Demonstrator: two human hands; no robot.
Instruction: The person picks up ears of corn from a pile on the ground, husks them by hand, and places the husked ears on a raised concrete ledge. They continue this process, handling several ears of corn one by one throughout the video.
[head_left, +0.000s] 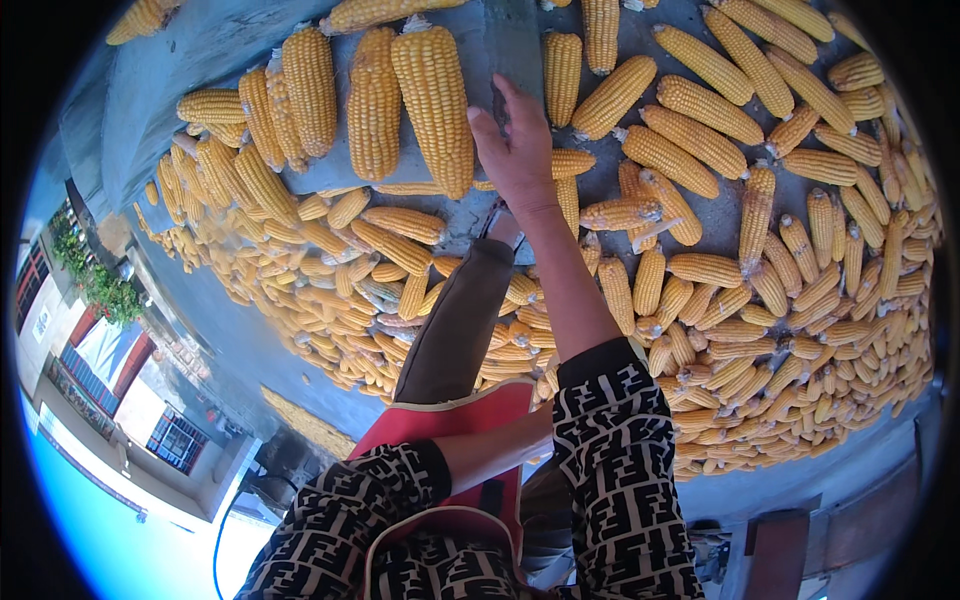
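My right hand reaches forward over a raised grey concrete surface, its thumb and forefinger spread. Nothing shows between them; the other fingers are hidden behind the hand. Just left of the thumb lies a large husked yellow corn cob, close to the thumb tip, though contact cannot be made out. A second cob lies beside it. To the right of the hand, another corn cob rests near the dark strip of concrete. My left forearm crosses behind the right arm, and the left hand is out of view.
A wide heap of corn cobs surrounds me on the floor. My leg in dark trousers stands among cobs, below a red apron. Beyond the heap at left are a green shrub and a building with a barred window.
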